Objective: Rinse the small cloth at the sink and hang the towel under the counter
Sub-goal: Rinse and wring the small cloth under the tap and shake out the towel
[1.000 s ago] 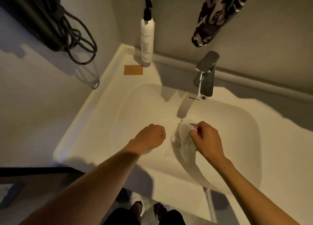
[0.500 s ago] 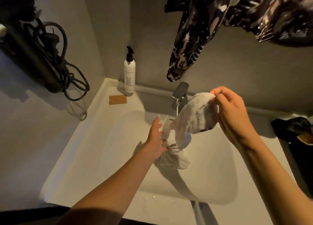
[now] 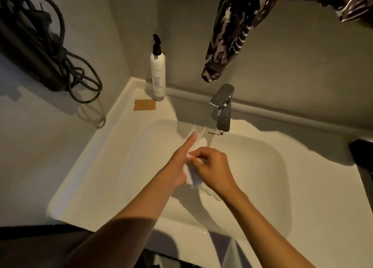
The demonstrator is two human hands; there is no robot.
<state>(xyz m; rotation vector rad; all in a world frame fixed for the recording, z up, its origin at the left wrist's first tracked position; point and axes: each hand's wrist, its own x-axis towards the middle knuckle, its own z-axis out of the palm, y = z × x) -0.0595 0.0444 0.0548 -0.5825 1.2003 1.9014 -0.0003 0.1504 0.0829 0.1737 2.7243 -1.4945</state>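
Observation:
The small white cloth (image 3: 191, 176) is pressed between both my hands over the white sink basin (image 3: 262, 166). My left hand (image 3: 179, 162) lies flat along the cloth's left side, fingers stretched toward the tap. My right hand (image 3: 212, 166) is curled over the cloth from the right, gripping it. Part of the cloth shows above the fingers near the chrome tap (image 3: 223, 108) and part hangs below the palms. I cannot tell whether water runs from the tap.
A white pump bottle (image 3: 157, 71) and a brown card (image 3: 145, 104) sit at the sink's back left corner. Black cables (image 3: 76, 77) hang on the left wall. A dark patterned fabric (image 3: 228, 45) hangs above the tap. A dark object (image 3: 361, 156) lies at the right edge.
My right hand lowered the cloth from beside the tap into the basin. My left hand closed in flat against it, and the cloth is now bunched between both hands.

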